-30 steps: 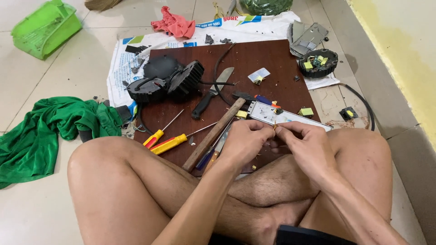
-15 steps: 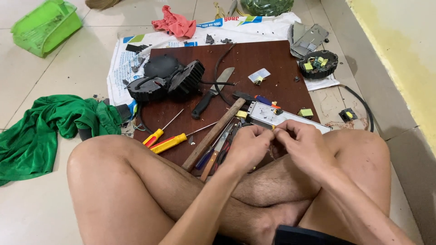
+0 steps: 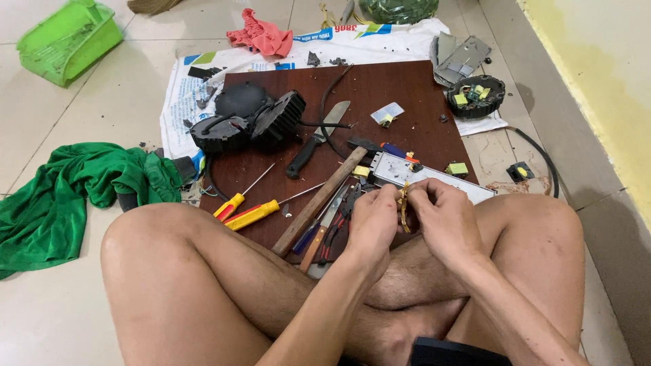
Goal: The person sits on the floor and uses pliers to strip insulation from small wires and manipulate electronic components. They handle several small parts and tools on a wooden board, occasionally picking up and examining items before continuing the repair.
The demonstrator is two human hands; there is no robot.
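Since the earlier frames your hands have barely shifted, both still low-centre of frame above your crossed legs: left hand (image 3: 371,218) and right hand (image 3: 444,218) are together, fingers pinched on a small yellowish coil-like part (image 3: 403,203) between them. Just above sits the white circuit board (image 3: 434,177) on the dark wooden board (image 3: 380,95), with the hammer (image 3: 319,200), yellow screwdrivers (image 3: 247,210) and knife (image 3: 315,139) to the left, green cloth (image 3: 68,196) at far left.
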